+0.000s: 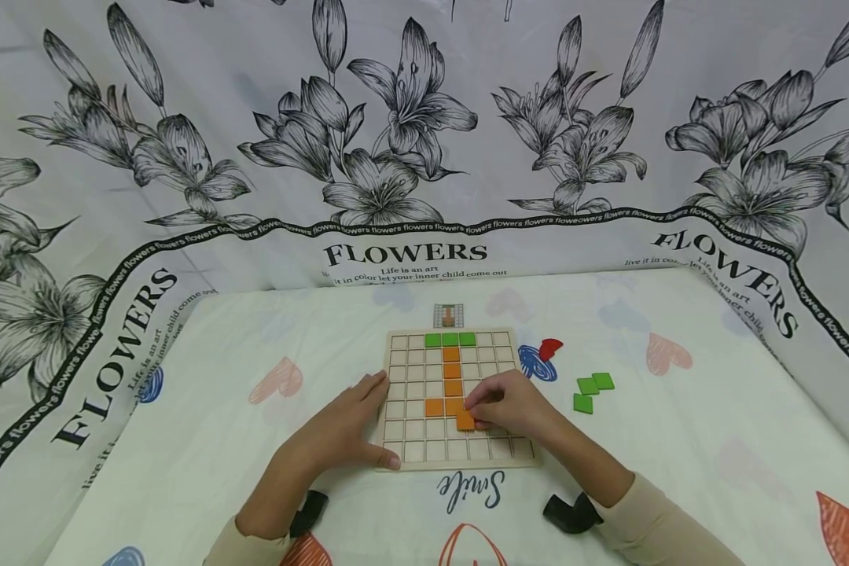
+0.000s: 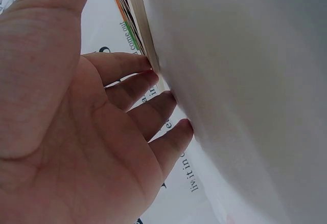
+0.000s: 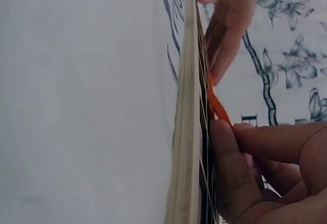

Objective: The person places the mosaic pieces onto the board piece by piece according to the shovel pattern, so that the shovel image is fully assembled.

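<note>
A wooden grid board (image 1: 412,452) lies on the table. Three green square tiles (image 1: 450,339) sit in its far row, with orange square tiles (image 1: 452,370) in a column below and another orange tile (image 1: 435,407) left of the column's near end. My right hand (image 1: 512,405) pinches an orange square tile (image 1: 465,422) between thumb and fingers, tilted over the board in the right wrist view. My left hand (image 1: 339,428) rests against the board's left side, thumb at the near left corner. In the left wrist view, its fingertips (image 2: 183,127) touch the cloth beside the board.
Right of the board lie three loose green tiles (image 1: 587,386) and red pieces (image 1: 550,348). A small printed pattern card (image 1: 449,315) is beyond the board's far edge. White printed cloth (image 1: 205,409) covers the table, and a flower-patterned curtain (image 1: 410,189) hangs behind.
</note>
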Motion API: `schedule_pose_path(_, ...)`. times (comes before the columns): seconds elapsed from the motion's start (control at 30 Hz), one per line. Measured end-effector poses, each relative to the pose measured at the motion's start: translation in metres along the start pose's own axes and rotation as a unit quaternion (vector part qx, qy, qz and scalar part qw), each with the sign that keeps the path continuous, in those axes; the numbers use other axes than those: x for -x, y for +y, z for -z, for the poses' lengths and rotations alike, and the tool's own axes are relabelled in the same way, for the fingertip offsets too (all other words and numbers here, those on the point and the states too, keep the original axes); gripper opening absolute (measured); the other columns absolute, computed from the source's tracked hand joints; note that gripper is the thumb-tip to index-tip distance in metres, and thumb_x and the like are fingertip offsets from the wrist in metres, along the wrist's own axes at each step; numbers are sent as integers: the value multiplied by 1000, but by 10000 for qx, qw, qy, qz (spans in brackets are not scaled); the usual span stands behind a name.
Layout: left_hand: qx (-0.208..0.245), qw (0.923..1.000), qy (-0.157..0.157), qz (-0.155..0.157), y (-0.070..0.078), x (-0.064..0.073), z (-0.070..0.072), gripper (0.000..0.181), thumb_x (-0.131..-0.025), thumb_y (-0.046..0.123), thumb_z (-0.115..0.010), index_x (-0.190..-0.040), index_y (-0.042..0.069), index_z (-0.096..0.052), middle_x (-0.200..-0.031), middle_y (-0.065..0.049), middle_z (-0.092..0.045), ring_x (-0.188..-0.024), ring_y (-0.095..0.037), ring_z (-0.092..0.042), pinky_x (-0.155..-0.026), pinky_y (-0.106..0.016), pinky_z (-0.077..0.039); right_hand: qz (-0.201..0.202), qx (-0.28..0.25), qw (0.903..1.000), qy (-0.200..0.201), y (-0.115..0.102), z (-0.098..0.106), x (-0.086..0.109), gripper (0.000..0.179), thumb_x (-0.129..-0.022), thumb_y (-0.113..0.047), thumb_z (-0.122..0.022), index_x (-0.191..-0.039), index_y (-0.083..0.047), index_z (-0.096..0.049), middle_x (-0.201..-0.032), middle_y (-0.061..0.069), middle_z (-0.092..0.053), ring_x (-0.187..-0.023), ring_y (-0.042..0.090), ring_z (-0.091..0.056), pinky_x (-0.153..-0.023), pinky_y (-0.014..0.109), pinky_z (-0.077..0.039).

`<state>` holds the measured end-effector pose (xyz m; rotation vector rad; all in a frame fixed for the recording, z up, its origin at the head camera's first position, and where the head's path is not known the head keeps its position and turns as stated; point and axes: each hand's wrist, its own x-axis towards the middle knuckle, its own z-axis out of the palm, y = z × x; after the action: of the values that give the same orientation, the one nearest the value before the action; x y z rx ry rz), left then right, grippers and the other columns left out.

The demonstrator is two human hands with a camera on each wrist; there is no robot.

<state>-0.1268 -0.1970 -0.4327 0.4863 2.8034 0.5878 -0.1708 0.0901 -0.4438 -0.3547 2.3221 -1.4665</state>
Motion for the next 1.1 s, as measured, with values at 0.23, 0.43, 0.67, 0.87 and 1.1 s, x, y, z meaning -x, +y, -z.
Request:
schedule_pose_path(0.23, 22, 10000, 26, 7, 1, 0, 0, 125, -62, 60, -88, -157, 3, -30, -163, -9, -26, -149, -33, -23, -117, -49, -28, 32, -216, 9997, -57, 0, -1, 1, 7, -87, 2, -74, -90, -3, -77, -83, 5, -70, -68, 19, -68, -67, 32, -60)
schedule_pose_path(0.43, -13, 10000, 4, 63, 2, 0, 0, 125, -62, 61, -88, -158, 4, -30, -164, -8, -25, -150, -32, -22, -117, -48, -27, 37, -78, 9999, -144, -1, -2, 2, 9, -85, 2, -76, -86, -7, -78, -82, 3, -70, -69, 18, -65, -66, 30, -59)
schedule_pose_path(0.67, -43, 10000, 37, -11, 1, 0, -1, 124, -63, 61, -87, -157, 3, -30, -163, -9, -26, -149, -33, -23, -117, -49, -28, 204, 147, 9993, -259, -4, -4, 5, 11, -86, 1, -75, -86, -10, -78, -84, 1, -70, -72, 18, -65, -68, 28, -59)
schedule_pose_path(0.87, -70, 10000, 29, 15, 1, 0, 0, 124, -63, 61, -87, -157, 3, -30, -164, -9, -25, -149, -33, -22, -117, -48, -27, 370, 244, 9987, -269, -7, -7, 4, 10, -86, 0, -76, -85, -9, -78, -86, 0, -69, -74, 17, -63, -69, 27, -58)
schedule_pose_path(1.1, -91, 9999, 26, 51, 1, 1, -1, 124, -62, 61, -87, -158, 5, -30, -164, -8, -25, -149, -31, -23, -117, -47, -28, 278, 113, 9981, -532, -4, 0, 6, 8, -88, -1, -74, -88, -8, -77, -86, 1, -70, -71, 18, -67, -70, 28, -59)
